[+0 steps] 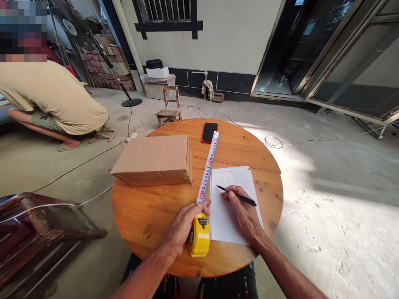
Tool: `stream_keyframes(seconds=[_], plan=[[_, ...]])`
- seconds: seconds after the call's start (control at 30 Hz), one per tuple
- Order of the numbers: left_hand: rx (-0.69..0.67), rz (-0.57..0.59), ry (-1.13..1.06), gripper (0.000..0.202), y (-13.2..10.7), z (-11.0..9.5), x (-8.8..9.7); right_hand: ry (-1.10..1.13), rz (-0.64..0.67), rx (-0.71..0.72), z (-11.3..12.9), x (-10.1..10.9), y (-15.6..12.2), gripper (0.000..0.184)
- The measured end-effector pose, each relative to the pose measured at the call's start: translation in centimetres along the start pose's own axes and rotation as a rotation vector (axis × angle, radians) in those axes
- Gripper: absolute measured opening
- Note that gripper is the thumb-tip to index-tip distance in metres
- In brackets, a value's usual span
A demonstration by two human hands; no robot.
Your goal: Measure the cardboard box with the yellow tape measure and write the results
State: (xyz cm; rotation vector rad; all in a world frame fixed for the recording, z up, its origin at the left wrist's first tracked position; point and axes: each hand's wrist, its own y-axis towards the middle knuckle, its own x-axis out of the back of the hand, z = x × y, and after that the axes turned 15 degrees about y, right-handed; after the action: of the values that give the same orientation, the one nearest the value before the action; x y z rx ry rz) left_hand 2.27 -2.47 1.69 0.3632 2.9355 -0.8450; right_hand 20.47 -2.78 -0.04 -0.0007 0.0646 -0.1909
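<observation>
My left hand (pixel 184 226) grips a yellow tape measure (pixel 201 236), its thumb and fingers around the case and the base of the blade. The silver blade (pixel 208 170) is drawn out and points away from me across the table. A black pen (pixel 241 196) sits in the fingers of my right hand (pixel 245 214), its tip toward the left. That hand rests on white paper sheets (pixel 229 228) with faint print on the upper part. Left of the blade lies a closed brown cardboard box (pixel 158 155). Beyond the blade's end is a dark phone with a red edge (pixel 208 132).
The round wooden table (pixel 149 216) stands in front of my knees. A small wooden chair (pixel 170 106) is behind it. At the left, a person in a beige shirt (pixel 52 95) crouches on a low stool near a standing fan (pixel 73 27). Cables (pixel 274 142) lie on the floor.
</observation>
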Motion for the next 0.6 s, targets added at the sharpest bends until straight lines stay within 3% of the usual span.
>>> stream_keyframes(seconds=[0.2,0.33,0.6], plan=[[-0.028,0.020,0.068,0.033,0.1,0.5,0.4,-0.004,0.022,-0.028,0.8,-0.1,1.0,0.029],[-0.030,-0.025,0.044,0.034,0.2,0.4,0.4,0.004,-0.002,-0.027,0.5,-0.3,1.0,0.029],[0.004,0.005,-0.005,0.033,0.3,0.2,0.0,0.056,0.001,-0.007,-0.4,-1.0,0.9,0.030]])
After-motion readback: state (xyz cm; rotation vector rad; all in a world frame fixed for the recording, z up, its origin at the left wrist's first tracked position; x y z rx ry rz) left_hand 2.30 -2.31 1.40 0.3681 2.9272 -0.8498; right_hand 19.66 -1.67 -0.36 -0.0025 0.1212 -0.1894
